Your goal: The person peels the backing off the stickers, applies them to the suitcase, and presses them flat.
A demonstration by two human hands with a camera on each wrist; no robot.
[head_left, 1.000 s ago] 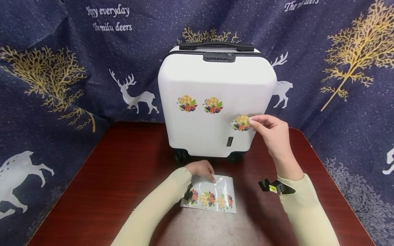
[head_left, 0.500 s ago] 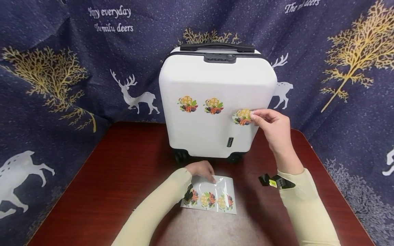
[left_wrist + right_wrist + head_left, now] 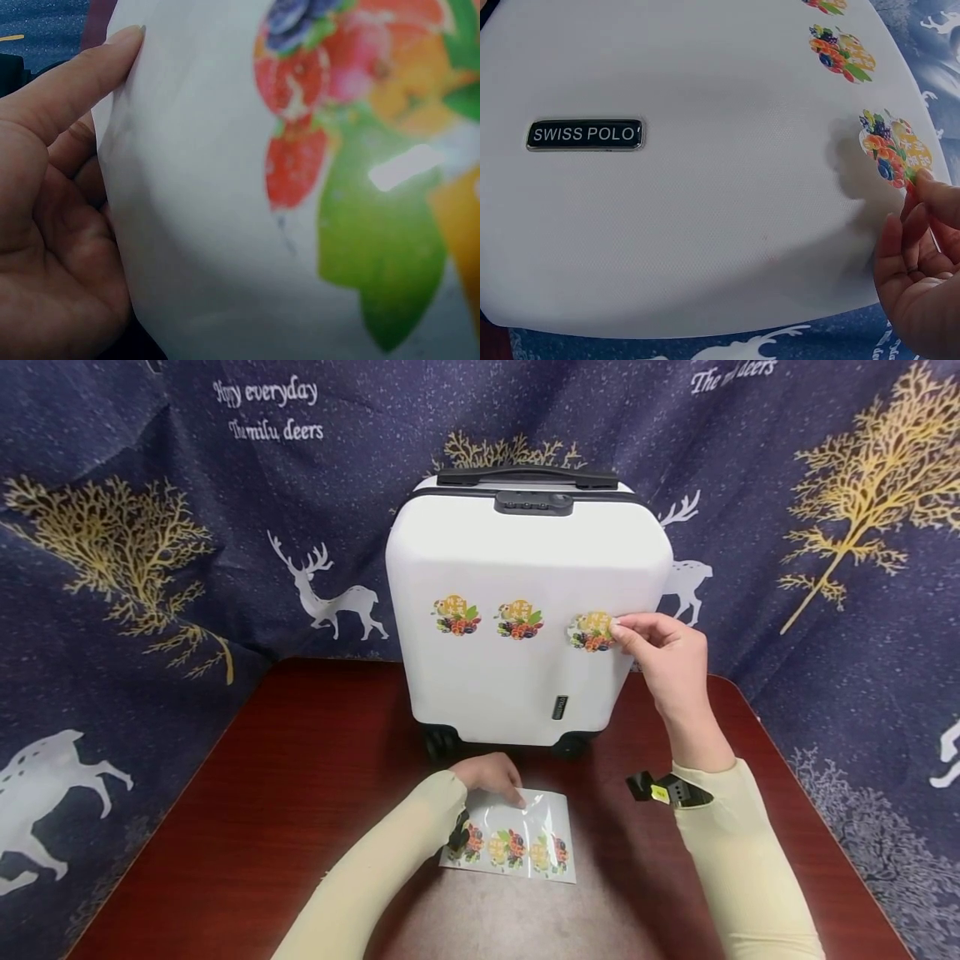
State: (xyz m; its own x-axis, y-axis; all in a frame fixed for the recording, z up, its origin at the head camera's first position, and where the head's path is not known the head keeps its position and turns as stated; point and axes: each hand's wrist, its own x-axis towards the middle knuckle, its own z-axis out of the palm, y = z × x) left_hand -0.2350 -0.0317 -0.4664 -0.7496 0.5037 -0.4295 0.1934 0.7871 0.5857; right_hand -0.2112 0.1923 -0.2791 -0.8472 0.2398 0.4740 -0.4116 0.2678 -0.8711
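Between thumb and fingers, my right hand [image 3: 667, 656] pinches the edge of a fruit sticker [image 3: 590, 632]. The sticker is held close in front of the white suitcase [image 3: 517, 693]; in the right wrist view its shadow falls on the shell. Two matching stickers, a left one [image 3: 456, 615] and a middle one [image 3: 519, 619], lie flat on the suitcase front in a row. Low before the suitcase, my left hand [image 3: 491, 773] grips a sticker sheet [image 3: 551, 814] by its far edge, thumb on top and fingers behind. Three printed fruit pictures show along the sheet's near side.
The suitcase stands upright on a dark red table [image 3: 322, 760], with a black handle [image 3: 528, 475], a combination lock [image 3: 534, 503] and a SWISS POLO badge [image 3: 585, 134]. Behind it hangs a blue cloth [image 3: 360, 460] printed with deer and trees.
My right hand has moved up along the suitcase front with the sticker, which is now nearly level with the other two. The left hand and sheet have stayed put.
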